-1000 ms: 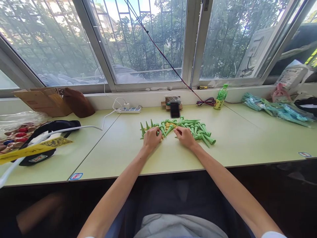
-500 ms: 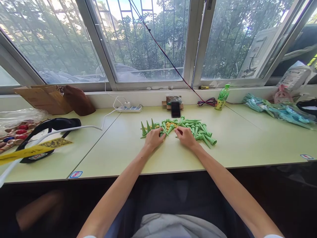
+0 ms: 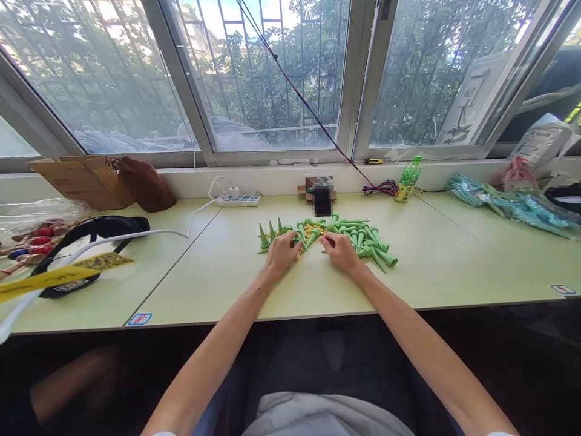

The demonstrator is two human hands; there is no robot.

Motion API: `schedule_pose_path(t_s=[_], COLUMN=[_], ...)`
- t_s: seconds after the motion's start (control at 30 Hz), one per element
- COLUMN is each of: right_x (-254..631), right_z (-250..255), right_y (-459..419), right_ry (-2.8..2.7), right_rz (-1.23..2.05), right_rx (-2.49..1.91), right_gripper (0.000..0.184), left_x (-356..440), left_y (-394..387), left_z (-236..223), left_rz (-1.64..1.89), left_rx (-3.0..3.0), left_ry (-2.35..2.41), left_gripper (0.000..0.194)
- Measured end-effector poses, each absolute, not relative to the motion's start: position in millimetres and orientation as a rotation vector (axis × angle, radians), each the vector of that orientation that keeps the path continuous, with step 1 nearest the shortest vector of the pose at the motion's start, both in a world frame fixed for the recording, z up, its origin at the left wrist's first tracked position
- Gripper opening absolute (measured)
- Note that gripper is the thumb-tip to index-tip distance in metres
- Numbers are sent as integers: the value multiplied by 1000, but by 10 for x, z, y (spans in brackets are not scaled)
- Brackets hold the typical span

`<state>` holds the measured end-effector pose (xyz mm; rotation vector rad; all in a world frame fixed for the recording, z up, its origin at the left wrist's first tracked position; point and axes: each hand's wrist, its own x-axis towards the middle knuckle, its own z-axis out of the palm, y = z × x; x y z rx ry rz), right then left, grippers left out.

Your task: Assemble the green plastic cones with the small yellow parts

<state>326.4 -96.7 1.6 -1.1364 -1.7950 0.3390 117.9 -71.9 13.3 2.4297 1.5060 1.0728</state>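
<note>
My left hand (image 3: 282,252) rests low over the table with its fingers curled round a green plastic spike (image 3: 295,243), most of which the hand covers. Opposite it, my right hand (image 3: 341,251) has thumb and forefinger pinched together; whatever is between them is too small to make out. Between and behind the hands lies a heap of small yellow pieces (image 3: 309,231), with a loose green cone (image 3: 312,238) across its front. Several green spikes stand point up (image 3: 272,231) beyond my left hand. A pile of green spikes (image 3: 363,236) lies to the right, partly behind my right hand.
Behind the heap stands a small cardboard box (image 3: 307,192) with a dark blurred object (image 3: 322,201). A power strip (image 3: 240,200), a green bottle (image 3: 409,179) and coiled cable (image 3: 380,188) line the sill. At left are a black strap (image 3: 113,226) and white cable (image 3: 149,234); teal bags (image 3: 521,206) lie right.
My left fingers have shifted slightly, and less of the green spike shows between them. My right hand stays almost in place, still pinched. The piles look the same.
</note>
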Motion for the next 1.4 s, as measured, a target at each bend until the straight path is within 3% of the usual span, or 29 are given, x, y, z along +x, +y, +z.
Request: schedule_pose_path(t_s=[0.33, 0.83, 1.13, 1.4], right_x=[3268, 3273, 3277, 3281], right_z=[6, 20, 10, 26], right_y=[-963, -974, -963, -977], right_ry=[-1793, -1798, -1785, -1769], right_rz=[346, 336, 324, 325], right_rx=[-1138, -1148, -1157, -1166], right_gripper=[37, 38, 35, 18], left_x=[1180, 1257, 1228, 1211], left_y=[-730, -805, -792, -762], left_z=[208, 357, 366, 377], left_rz=[1511, 1226, 1120, 1185], left_rx=[2135, 1189, 1120, 1011], left_ry=[1425, 870, 734, 739], left_gripper=[27, 61, 63, 47])
